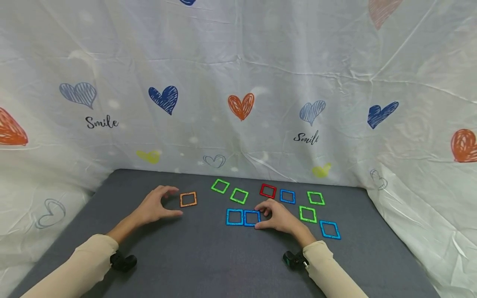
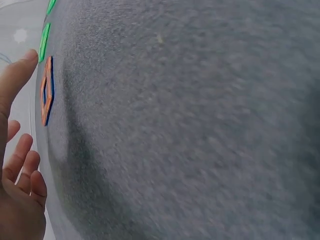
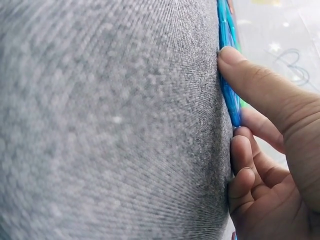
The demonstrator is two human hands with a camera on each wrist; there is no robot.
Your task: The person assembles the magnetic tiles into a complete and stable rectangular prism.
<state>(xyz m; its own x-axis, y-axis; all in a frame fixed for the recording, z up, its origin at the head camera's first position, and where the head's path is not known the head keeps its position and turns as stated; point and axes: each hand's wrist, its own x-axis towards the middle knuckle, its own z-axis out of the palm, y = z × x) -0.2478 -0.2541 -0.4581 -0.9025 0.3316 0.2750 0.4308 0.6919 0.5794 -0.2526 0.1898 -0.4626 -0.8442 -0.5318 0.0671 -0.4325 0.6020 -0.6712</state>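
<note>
Over the left part of the table my left hand (image 1: 153, 206) is spread, thumb and fingers apart, holding nothing. Just past its fingertips lies an orange square magnetic tile (image 1: 189, 205), which the left wrist view shows beyond the hand. My right hand (image 1: 278, 217) pinches a blue square magnetic tile (image 1: 251, 211) between thumb and index finger at its opposite edges. That tile lies flat, edge to edge with another blue tile (image 1: 234, 224) on its left. In the right wrist view the thumb (image 3: 232, 56) presses the blue edge, and the other fingers are curled below.
Two green tiles (image 1: 218, 191) lie behind the middle. A red tile (image 1: 267, 196) and a blue one (image 1: 287, 202) lie behind my right hand. Farther right are two more green tiles (image 1: 308, 221) and a blue tile (image 1: 331, 237). A printed curtain (image 1: 208, 136) hangs behind the grey table (image 1: 208, 265).
</note>
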